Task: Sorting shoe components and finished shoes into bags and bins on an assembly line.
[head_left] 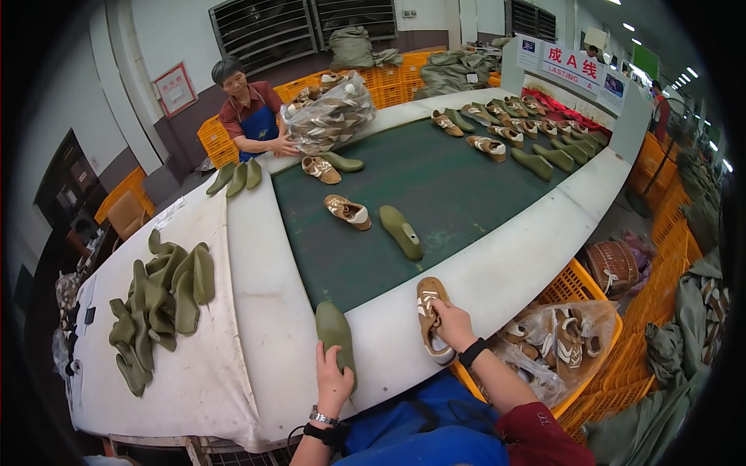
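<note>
Gripping one green shoe last (336,335), left hand (332,380); right hand (453,325) clasps one tan shoe (431,318).

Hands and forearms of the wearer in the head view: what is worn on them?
Both forearms are bare. The left hand has a metal-link wristwatch at the wrist, with a black band just below it. The right hand has a black wristband. A dark red short sleeve shows at the right upper arm, and a blue apron lies between the arms. No gloves.
</note>
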{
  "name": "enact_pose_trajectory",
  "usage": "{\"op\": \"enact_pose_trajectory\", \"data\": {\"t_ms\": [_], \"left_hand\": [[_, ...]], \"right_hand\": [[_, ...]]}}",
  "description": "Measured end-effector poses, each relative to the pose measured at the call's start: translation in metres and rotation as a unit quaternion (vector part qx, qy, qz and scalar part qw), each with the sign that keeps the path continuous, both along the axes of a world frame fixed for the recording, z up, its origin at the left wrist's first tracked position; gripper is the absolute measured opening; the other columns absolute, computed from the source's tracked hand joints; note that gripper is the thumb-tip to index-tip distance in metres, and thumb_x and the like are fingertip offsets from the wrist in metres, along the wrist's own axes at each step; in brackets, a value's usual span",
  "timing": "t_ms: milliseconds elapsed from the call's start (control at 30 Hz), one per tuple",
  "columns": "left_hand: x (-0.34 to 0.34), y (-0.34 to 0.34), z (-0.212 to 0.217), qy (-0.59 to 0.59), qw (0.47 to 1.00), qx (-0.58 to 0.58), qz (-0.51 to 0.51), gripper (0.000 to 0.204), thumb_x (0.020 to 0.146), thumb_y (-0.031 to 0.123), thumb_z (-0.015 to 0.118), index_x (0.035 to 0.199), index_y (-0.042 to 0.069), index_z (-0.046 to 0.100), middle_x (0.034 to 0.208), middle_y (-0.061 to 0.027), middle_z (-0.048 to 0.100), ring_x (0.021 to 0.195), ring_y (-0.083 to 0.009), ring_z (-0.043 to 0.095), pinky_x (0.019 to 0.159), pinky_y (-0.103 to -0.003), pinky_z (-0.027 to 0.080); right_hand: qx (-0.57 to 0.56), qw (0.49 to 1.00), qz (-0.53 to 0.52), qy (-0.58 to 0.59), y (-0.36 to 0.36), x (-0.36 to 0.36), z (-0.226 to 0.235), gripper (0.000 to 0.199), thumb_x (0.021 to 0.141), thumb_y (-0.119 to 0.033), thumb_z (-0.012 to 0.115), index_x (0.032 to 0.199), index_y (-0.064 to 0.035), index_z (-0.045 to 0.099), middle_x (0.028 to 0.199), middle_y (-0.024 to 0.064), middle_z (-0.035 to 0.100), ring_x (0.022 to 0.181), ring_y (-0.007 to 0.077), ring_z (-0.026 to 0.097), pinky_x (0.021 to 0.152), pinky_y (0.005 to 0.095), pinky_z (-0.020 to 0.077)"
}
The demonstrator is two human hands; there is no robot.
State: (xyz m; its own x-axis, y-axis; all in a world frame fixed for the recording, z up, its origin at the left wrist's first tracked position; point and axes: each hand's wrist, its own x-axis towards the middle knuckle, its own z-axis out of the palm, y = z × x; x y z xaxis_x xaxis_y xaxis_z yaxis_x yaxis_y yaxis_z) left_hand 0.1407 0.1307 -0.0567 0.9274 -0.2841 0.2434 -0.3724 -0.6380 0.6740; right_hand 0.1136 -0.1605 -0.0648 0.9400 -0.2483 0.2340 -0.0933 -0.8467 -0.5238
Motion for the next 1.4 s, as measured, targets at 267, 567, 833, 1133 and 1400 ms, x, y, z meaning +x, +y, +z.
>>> {"op": "enact_pose_trajectory", "data": {"t_ms": [267, 567, 833, 1133, 1400], "left_hand": [[-0.001, -0.004, 0.004, -0.028, 0.999, 0.026, -0.009, 0.045, 0.068, -0.002, 0.054, 0.112, 0.0, 0.046, 0.128, -0.0346, 0.03, 0.115, -0.0482, 0.036, 0.096, -0.043, 0.035], [0.012, -0.021, 0.017, -0.025, 0.993, 0.114, -0.021, 0.049, 0.072, 0.011, 0.06, 0.118, 0.004, 0.042, 0.124, -0.0316, 0.036, 0.104, -0.0474, 0.047, 0.079, -0.045, 0.047], [0.047, -0.026, 0.036, 0.1, 0.951, 0.29, -0.049, 0.063, 0.075, 0.023, 0.062, 0.128, 0.007, 0.032, 0.08, -0.025, 0.06, 0.071, -0.0407, 0.06, 0.062, -0.046, 0.049], [0.205, -0.043, -0.01, 0.049, 0.953, 0.297, 0.03, 0.062, 0.077, 0.021, 0.059, 0.13, 0.006, 0.031, 0.085, -0.0254, 0.061, 0.078, -0.0398, 0.06, 0.069, -0.046, 0.05], [0.234, -0.075, -0.035, 0.064, 0.954, 0.285, 0.065, 0.062, 0.077, 0.017, 0.056, 0.132, 0.006, 0.029, 0.086, -0.0254, 0.062, 0.082, -0.0385, 0.061, 0.072, -0.043, 0.05]], "right_hand": [[0.041, 0.998, -0.026, -0.03, 0.0, -0.003, -0.001, 0.035, 0.065, 0.003, 0.058, 0.097, -0.0113, 0.053, 0.094, 0.0126, 0.057, 0.086, 0.0343, 0.056, 0.07, 0.0398, 0.0462], [0.05, 0.998, -0.028, -0.031, 0.0, -0.003, -0.004, 0.037, 0.065, 0.005, 0.056, 0.098, -0.0112, 0.054, 0.092, 0.0121, 0.056, 0.086, 0.0339, 0.055, 0.072, 0.0396, 0.0455], [0.041, 0.997, -0.024, -0.053, -0.002, 0.001, -0.01, 0.035, 0.067, 0.003, 0.058, 0.098, -0.0131, 0.052, 0.091, 0.0103, 0.055, 0.082, 0.0327, 0.054, 0.068, 0.0405, 0.0457], [0.051, 0.997, -0.013, -0.057, -0.002, 0.002, -0.003, 0.036, 0.066, 0.006, 0.055, 0.099, -0.0094, 0.053, 0.093, 0.0118, 0.056, 0.085, 0.033, 0.055, 0.07, 0.0392, 0.0459], [0.043, 0.998, -0.018, -0.05, -0.005, 0.005, -0.003, 0.039, 0.064, 0.005, 0.058, 0.098, -0.012, 0.053, 0.093, 0.0103, 0.054, 0.084, 0.0322, 0.054, 0.07, 0.0396, 0.0456]]}}
